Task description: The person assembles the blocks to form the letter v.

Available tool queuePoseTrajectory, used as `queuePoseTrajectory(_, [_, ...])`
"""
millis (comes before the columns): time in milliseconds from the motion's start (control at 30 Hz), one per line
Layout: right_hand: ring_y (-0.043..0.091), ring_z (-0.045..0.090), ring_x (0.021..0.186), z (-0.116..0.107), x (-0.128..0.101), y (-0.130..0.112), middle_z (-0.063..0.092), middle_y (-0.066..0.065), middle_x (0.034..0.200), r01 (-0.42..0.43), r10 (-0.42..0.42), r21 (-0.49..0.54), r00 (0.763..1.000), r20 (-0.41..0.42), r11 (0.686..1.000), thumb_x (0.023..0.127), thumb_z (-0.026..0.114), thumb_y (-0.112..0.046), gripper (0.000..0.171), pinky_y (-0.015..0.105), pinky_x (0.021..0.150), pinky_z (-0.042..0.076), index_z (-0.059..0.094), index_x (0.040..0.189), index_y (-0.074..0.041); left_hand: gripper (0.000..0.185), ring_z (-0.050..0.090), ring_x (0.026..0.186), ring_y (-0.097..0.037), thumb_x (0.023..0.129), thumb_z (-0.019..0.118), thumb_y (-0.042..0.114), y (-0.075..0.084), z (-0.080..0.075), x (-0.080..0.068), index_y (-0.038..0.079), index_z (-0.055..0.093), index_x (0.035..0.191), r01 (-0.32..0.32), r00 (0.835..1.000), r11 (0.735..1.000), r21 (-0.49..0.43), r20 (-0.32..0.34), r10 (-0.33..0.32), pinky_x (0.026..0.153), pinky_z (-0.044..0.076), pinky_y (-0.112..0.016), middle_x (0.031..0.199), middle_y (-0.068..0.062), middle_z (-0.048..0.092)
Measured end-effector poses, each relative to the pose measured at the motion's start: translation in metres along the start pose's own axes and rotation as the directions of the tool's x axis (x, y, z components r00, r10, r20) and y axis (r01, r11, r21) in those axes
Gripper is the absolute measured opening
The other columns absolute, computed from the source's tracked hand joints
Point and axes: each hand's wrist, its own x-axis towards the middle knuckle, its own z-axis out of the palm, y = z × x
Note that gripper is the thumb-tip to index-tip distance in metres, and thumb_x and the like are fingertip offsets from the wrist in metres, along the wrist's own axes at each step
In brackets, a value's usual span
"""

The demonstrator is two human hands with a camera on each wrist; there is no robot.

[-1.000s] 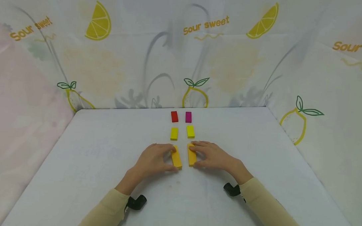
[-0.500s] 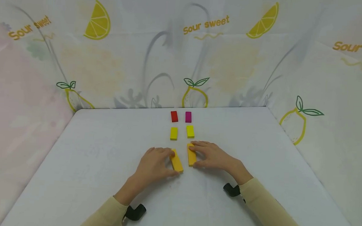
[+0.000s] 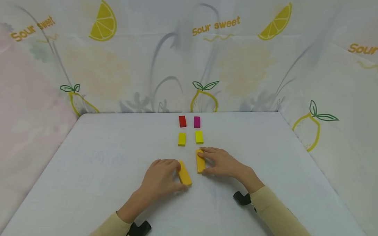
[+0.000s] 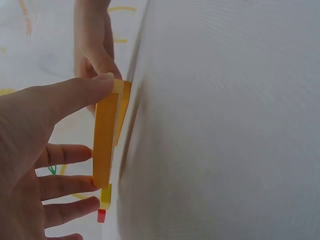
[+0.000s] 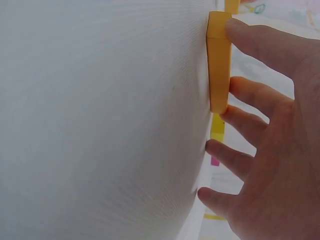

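Observation:
My left hand [image 3: 162, 178] grips a long orange-yellow block [image 3: 184, 173] by its ends, thumb at the near end and fingers at the far end. The left wrist view shows this block [image 4: 104, 140] between thumb and fingertips. To its right, my right hand [image 3: 223, 162] holds a matching orange-yellow block [image 3: 200, 161] the same way; in the right wrist view that block [image 5: 219, 65] lies along the white surface with the thumb on its near end. The left block is slanted and sits nearer to me than the right one.
Beyond the hands, two shorter yellow blocks [image 3: 182, 139] lie side by side. Farther back are a red block [image 3: 182, 121] and a magenta block [image 3: 197, 122]. A white cloth covers the table [image 3: 113, 146], and a lemon-print curtain [image 3: 240, 71] stands behind it.
My left hand has drawn its orange-yellow block toward me, away from the yellow one, and the block slants slightly more. The right hand and its block have stayed in place.

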Motion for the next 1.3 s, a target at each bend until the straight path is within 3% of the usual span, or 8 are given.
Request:
queuePoseTrajectory(600, [0.016, 0.029, 0.139, -0.0021, 0.0003, -0.0006, 0.034, -0.009, 0.149, -0.006, 0.006, -0.008, 1.0, 0.006, 1.0, 0.082, 0.061, -0.049, 0.061, 0.047, 0.112, 0.024, 0.043, 0.138, -0.031, 0.065, 0.056, 0.11, -0.019, 0.057, 0.072, 0.069, -0.0006, 0.0095, -0.0042, 0.026, 0.061, 0.104, -0.021, 0.999, 0.998, 0.061, -0.041, 0.024, 0.101, 0.037, -0.041, 0.114, 0.007, 0.061])
queuePoseTrajectory(1100, [0.015, 0.028, 0.14, -0.0026, 0.0029, -0.0034, 0.036, -0.011, 0.148, -0.037, 0.037, -0.012, 0.999, 0.022, 0.999, 0.08, 0.063, -0.049, 0.06, 0.047, 0.113, 0.023, 0.046, 0.135, -0.033, 0.066, 0.055, 0.113, -0.018, 0.059, 0.07, 0.07, 0.0004, 0.0039, -0.0034, 0.029, 0.061, 0.11, -0.029, 0.999, 0.994, 0.105, 0.016, 0.028, 0.098, 0.039, -0.048, 0.115, 0.006, 0.063])
queuePoseTrajectory(1300, [0.016, 0.026, 0.141, -0.0042, 0.0051, -0.0059, 0.036, -0.011, 0.148, -0.055, 0.057, -0.047, 0.998, 0.029, 0.997, 0.078, 0.065, -0.05, 0.061, 0.047, 0.114, 0.022, 0.046, 0.134, -0.034, 0.065, 0.06, 0.104, -0.019, 0.062, 0.067, 0.072, 0.0005, 0.0014, -0.0019, 0.03, 0.06, 0.111, -0.037, 0.997, 0.991, 0.128, 0.07, 0.028, 0.092, 0.043, -0.046, 0.115, 0.007, 0.062])
